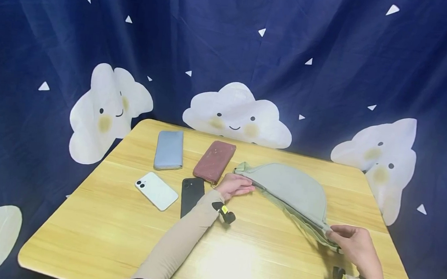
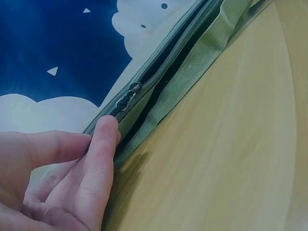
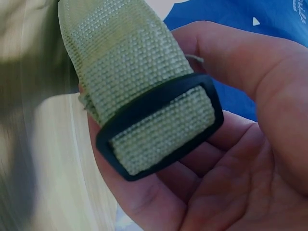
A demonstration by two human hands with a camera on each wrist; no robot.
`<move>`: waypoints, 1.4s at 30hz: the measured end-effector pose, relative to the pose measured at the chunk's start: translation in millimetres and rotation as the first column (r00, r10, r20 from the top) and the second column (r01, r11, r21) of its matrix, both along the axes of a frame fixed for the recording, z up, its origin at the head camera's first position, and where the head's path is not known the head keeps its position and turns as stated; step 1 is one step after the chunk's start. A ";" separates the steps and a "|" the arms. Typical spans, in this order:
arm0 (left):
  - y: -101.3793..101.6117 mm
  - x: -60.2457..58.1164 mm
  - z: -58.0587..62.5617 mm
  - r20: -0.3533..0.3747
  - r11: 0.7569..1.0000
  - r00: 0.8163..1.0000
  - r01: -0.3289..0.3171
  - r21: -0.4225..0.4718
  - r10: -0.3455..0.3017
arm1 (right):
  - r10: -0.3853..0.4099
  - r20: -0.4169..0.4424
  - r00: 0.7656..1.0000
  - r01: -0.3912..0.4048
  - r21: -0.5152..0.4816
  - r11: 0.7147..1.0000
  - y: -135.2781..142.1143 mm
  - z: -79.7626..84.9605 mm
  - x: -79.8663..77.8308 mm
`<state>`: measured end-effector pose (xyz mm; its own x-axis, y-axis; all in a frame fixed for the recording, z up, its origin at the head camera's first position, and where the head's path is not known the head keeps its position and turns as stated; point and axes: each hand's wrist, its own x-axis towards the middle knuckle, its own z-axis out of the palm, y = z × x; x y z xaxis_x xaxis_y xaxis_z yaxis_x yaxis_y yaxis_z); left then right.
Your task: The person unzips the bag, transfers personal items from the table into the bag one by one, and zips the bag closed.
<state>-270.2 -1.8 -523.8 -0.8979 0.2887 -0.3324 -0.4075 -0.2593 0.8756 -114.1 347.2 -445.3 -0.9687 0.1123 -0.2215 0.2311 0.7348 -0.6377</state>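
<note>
Head view: two hands (image 1: 235, 186) hold one bag (image 1: 288, 186), two wallets (image 1: 215, 160), two phones (image 1: 157, 191) nearby.

The rectangular, yellow wood-grain bench (image 1: 82, 233) is brightly lit, its near middle bleached by glare; dimmer tones are shown in the left wrist view.

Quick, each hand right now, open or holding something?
Left hand: holding, pinching the grey-green bag's edge beside the zipper pull.
Right hand: holding the bag's other end.
</note>
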 end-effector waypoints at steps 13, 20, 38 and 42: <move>-7.8 -2.1 3.8 0.005 1.000 1.000 0.006 -0.011 -0.006 | -0.001 0.023 1.000 0.001 0.000 1.000 -0.3 1.0 -0.8; -10.9 -5.7 3.7 0.001 0.999 1.000 0.001 -0.047 -0.001 | -0.003 0.007 1.000 0.003 0.003 1.000 -0.2 -0.6 -0.7; -14.7 -7.3 5.8 -0.005 0.999 1.000 -0.014 -0.043 0.013 | 0.004 -0.009 1.000 -0.004 0.021 1.000 2.7 -2.1 -0.9; -14.3 -7.1 6.2 -0.010 0.999 1.000 -0.015 -0.038 0.015 | 0.001 -0.007 1.000 -0.001 0.019 1.000 3.0 -2.0 -0.1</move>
<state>-277.2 -16.1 -517.6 -0.9054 0.2622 -0.3341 -0.3950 -0.2314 0.8891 -114.2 350.1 -447.3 -0.9703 0.1151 -0.2130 0.2259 0.7471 -0.6252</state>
